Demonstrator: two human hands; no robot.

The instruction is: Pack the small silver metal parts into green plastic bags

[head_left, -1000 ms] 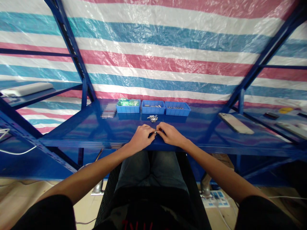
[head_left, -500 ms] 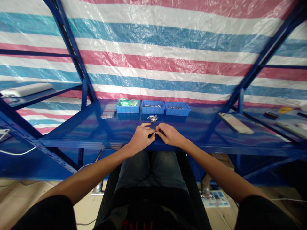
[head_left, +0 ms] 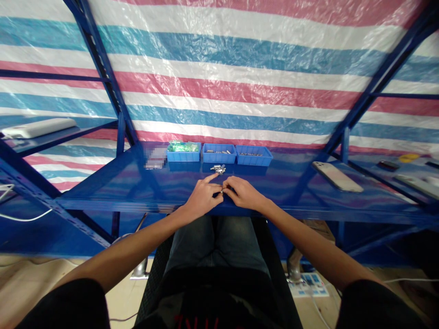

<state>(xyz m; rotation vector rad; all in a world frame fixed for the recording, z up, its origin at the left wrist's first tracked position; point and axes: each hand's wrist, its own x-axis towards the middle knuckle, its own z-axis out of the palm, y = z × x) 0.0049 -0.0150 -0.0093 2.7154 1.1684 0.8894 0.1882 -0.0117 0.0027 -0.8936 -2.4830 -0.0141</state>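
My left hand (head_left: 201,197) and my right hand (head_left: 242,192) meet near the front edge of the blue shelf (head_left: 164,187). Between their fingertips they pinch a small silvery metal part (head_left: 221,192). My left index finger sticks out forward; the other fingers are curled. A small heap of similar metal parts (head_left: 218,169) lies just beyond my hands. Behind it stand three blue bins: the left bin (head_left: 184,152) holds green pieces, the middle bin (head_left: 219,153) and the right bin (head_left: 254,156) hold metal parts.
A phone (head_left: 336,176) lies face down on the shelf to the right. Blue rack uprights (head_left: 103,68) frame both sides, and a striped tarp (head_left: 240,59) hangs behind. A white device (head_left: 37,127) rests on the left side shelf. A power strip (head_left: 307,284) lies on the floor.
My left index finger has lifted and stretched forward. Both hands otherwise stay in place, pinching the small part.
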